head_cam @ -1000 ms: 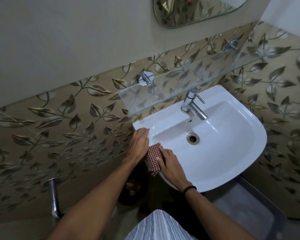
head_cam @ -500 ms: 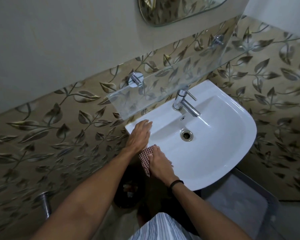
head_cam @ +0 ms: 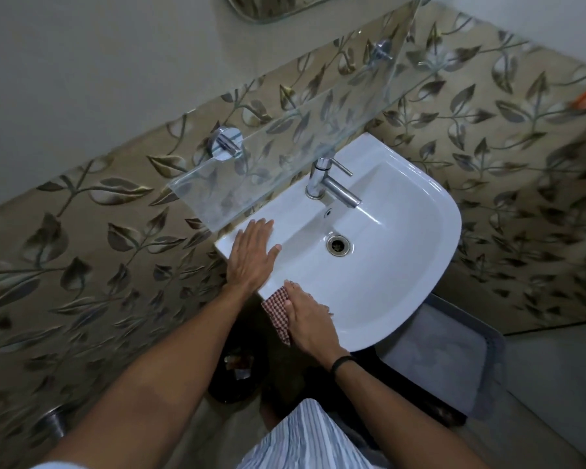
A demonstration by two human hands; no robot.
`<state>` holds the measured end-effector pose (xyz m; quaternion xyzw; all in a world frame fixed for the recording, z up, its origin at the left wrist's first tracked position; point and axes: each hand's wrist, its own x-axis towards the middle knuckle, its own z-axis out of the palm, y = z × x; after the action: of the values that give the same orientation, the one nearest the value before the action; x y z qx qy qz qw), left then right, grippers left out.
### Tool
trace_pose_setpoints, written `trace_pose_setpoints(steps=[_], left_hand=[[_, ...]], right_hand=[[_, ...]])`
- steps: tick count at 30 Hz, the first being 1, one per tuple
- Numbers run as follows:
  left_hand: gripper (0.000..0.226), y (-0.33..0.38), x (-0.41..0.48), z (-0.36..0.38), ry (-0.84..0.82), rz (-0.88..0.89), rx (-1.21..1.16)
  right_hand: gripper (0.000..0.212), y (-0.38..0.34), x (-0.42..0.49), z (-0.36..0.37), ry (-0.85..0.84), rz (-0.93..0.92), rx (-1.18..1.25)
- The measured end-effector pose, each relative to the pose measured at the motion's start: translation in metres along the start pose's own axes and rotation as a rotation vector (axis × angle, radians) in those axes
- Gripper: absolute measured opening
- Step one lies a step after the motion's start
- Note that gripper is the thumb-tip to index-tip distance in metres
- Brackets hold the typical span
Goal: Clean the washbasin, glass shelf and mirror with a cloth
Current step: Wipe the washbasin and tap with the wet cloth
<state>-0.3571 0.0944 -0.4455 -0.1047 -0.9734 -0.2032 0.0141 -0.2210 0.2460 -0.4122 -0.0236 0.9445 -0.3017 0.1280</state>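
A white washbasin point(head_cam: 403, 265) hangs on the leaf-patterned tile wall, with a chrome tap point(head_cam: 329, 186) at its back and a drain point(head_cam: 339, 244) in the bowl. My left hand point(head_cam: 252, 253) lies flat and open on the basin's left rim. My right hand point(head_cam: 310, 319) presses a red-checked cloth point(head_cam: 278, 313) against the near left edge of the basin. The glass shelf point(head_cam: 285, 137) runs above the tap on chrome pegs. Only the bottom edge of the mirror point(head_cam: 278, 6) shows at the top.
A dark waste bin point(head_cam: 236, 374) stands on the floor under the basin's left side. A grey mat point(head_cam: 437, 360) lies on the floor to the right. A metal pipe point(head_cam: 53, 424) stands at the lower left.
My left hand has spread out flat and slid further onto the rim. My right hand with the cloth has moved a little along the near edge. The camera has tilted down.
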Motion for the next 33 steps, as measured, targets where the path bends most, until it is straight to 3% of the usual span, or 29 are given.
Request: trace_pose_setpoints(steps=[5,9,15,18,21,27,33], left_hand=[[0.060,0.016,-0.007,-0.007,-0.042,-0.036,0.034],[0.062,0.041,-0.028,-0.003,-0.015,-0.132,0.009],[0.063,0.054,-0.036,0.010,-0.025,-0.240,0.135],[0.062,0.053,-0.035,0.013,-0.019,-0.248,0.145],[0.063,0.053,-0.034,0.014,-0.006,-0.248,0.153],[0.065,0.049,-0.034,0.018,0.008,-0.261,0.173],[0.064,0.051,-0.034,0.016,0.013,-0.278,0.146]], right_hand=[[0.043,0.043,-0.034,-0.008,0.036,0.038,-0.165],[0.043,0.034,-0.034,0.000,0.076,0.075,-0.200],[0.051,0.062,-0.056,-0.011,0.040,-0.056,-0.341],[0.054,0.083,-0.063,-0.020,0.060,-0.017,-0.414],[0.055,0.072,-0.061,-0.012,0.069,0.037,-0.388],[0.058,0.097,-0.067,-0.030,0.021,-0.062,-0.400],[0.058,0.103,-0.059,-0.030,0.222,0.260,-0.414]])
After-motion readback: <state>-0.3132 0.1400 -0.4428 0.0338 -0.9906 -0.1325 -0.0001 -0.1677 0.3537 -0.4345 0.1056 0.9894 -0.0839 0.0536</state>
